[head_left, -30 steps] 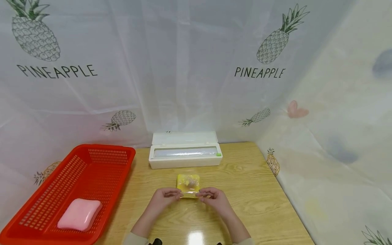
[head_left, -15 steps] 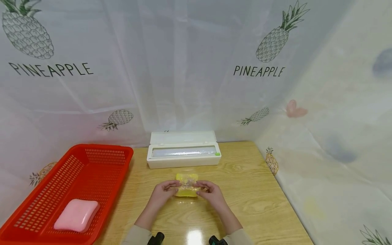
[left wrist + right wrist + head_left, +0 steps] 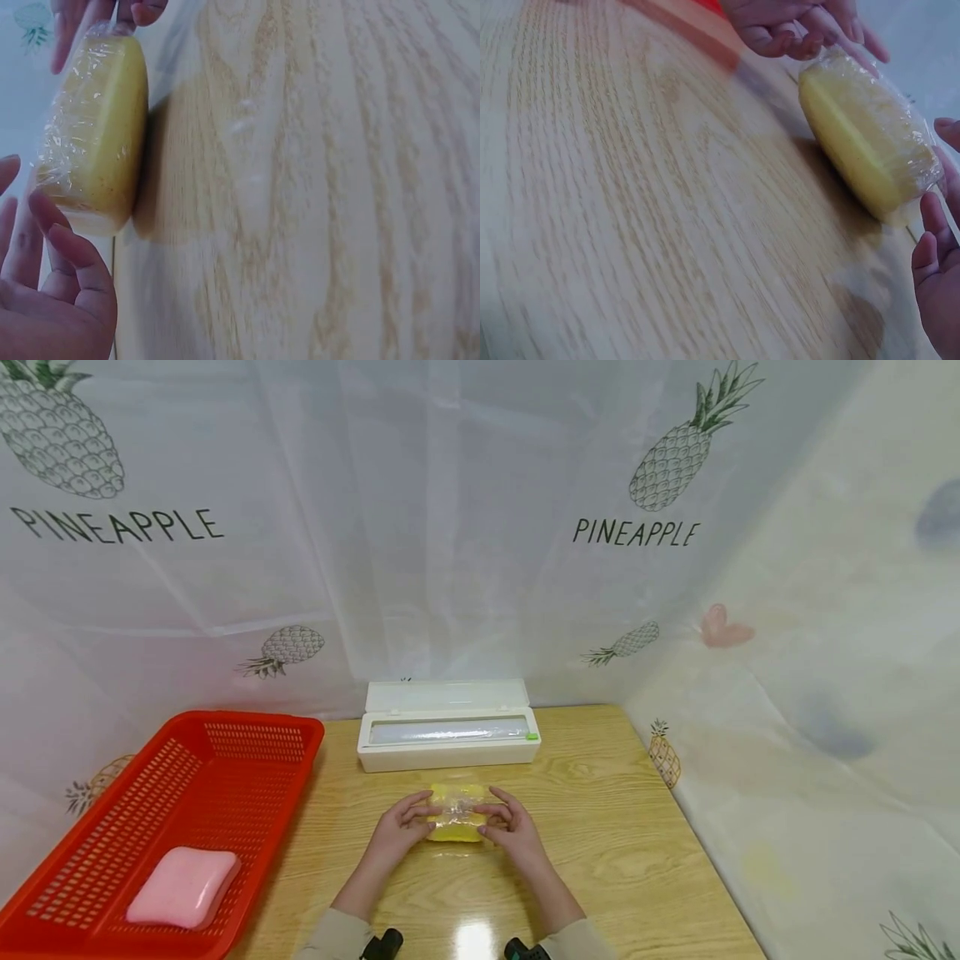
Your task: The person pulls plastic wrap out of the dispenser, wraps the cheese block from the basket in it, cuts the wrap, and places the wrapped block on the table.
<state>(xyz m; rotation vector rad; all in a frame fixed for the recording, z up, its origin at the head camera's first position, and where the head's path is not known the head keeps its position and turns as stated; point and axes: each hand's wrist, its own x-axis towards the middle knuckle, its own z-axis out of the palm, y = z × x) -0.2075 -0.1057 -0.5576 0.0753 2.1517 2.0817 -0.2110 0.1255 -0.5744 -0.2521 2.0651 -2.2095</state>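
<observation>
Clear cling film wraps a yellow rounded block (image 3: 456, 831) that lies on the wooden table, in the middle of the head view. Crumpled film gathers across its top, and its exact kind cannot be told. My left hand (image 3: 397, 831) is at the block's left end, fingers spread and touching the film. At the opposite end, my right hand (image 3: 516, 833) touches the film with its fingers spread apart. Both wrist views show the block's smooth yellow side (image 3: 124, 142) and the loose film at its ends. Neither hand's fingers close round the block.
Behind the block stands a white cling film dispenser (image 3: 450, 757), lid up, a roll inside and a green slider at its right end. To the left, a red plastic basket (image 3: 296, 777) holds a pink rounded block (image 3: 183, 887). A pineapple-print curtain (image 3: 450, 568) hangs behind the table.
Both hands have moved from the block's near edge up along its ends, and their fingers have spread. The film on top has become gathered and crumpled. The view has shifted slightly.
</observation>
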